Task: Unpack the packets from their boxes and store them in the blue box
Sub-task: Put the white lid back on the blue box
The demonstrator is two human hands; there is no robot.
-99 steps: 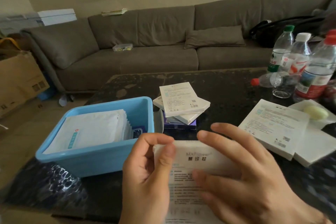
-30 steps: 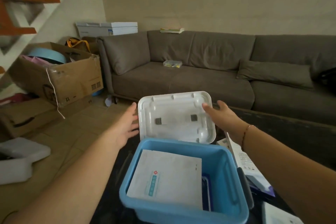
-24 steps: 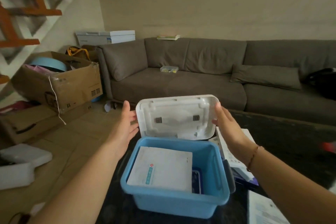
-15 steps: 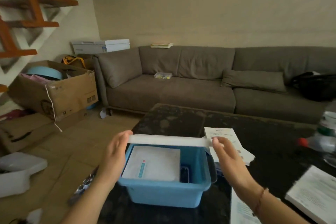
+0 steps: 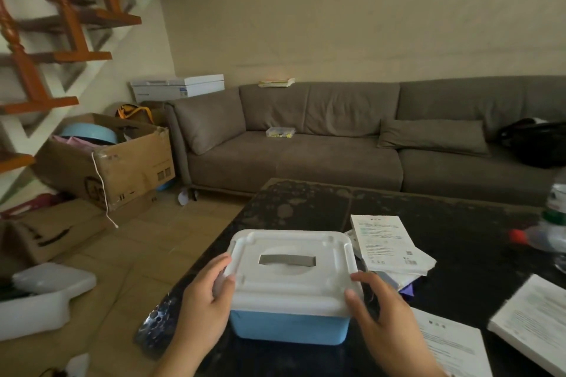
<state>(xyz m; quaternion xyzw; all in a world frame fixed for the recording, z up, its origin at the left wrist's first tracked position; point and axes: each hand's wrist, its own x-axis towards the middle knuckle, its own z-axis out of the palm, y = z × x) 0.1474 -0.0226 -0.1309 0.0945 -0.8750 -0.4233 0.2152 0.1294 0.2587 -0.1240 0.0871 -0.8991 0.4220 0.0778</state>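
Observation:
The blue box (image 5: 289,326) stands on the near left part of the dark table (image 5: 453,239). A white lid (image 5: 292,269) with a grey handle slot lies flat on top of it and hides the packets inside. My left hand (image 5: 208,294) grips the lid's left edge, thumb on top. My right hand (image 5: 375,306) holds the lid's near right corner, fingers curled against its side. Flat white packet boxes (image 5: 387,243) lie stacked just right of the box.
More white boxes (image 5: 533,321) and a printed sheet (image 5: 450,346) lie at the near right. Plastic bottles (image 5: 548,232) sit at the table's right edge. A grey sofa (image 5: 337,147) stands behind. Cardboard boxes (image 5: 107,162) and white foam (image 5: 39,294) sit on the floor at left.
The white lid came from standing behind the box to lying flat on it, closing it over the packets. Both hands came down with the lid. My view lifted and shifted right.

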